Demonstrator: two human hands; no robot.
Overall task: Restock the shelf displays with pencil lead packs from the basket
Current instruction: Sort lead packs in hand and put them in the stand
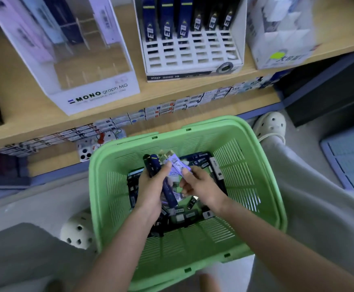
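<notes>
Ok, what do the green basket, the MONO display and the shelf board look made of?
Green basket: moulded plastic, matte, shown by its slotted walls and thick rolled rim. MONO display: white printed card, with clear dividers, probably acrylic. Shelf board: pale wood grain, likely laminate; solid wood cannot be ruled out.

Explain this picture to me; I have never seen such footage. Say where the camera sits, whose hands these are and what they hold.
No machine here: a person wears a camera on the head, looking down at their own two hands. Below is a green basket of loose pencil lead packs. The left hand grips several dark blue packs; the right hand pinches a lilac pack. On the wooden shelf stand a mostly empty MONO graph MG display and a white slotted display holding blue and black packs.
</notes>
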